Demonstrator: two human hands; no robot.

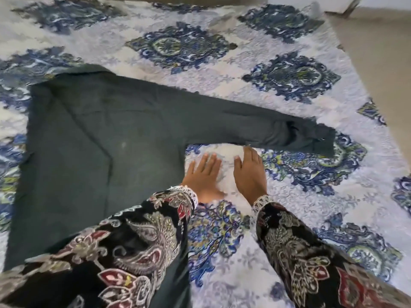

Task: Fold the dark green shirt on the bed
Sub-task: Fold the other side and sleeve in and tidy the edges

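Clearly the folding is at an early step: the dark green shirt (93, 138) lies spread flat on the bed (311, 196), its body to the left of both hands and one long sleeve (255, 127) stretched out just beyond them, with the cuff (320, 138) well off to the right of the right hand. The left hand (203, 174) rests flat on the patterned bedcover with fingers straight and together, right beside the shirt's side edge, gripping nothing. The right hand (250, 172) is likewise flat and relaxed, its fingertips (246, 150) reaching up to the lower edge of the sleeve; whether they actually touch the cloth I cannot tell. A crease runs down the body of the shirt, suggesting the far side may already be turned in, though that is only a reading of the folds. By my judgement the sleeve is next: the right hand would need to pinch it near the cuff and carry it leftward across the body, while the left hand holds the shoulder area steady.
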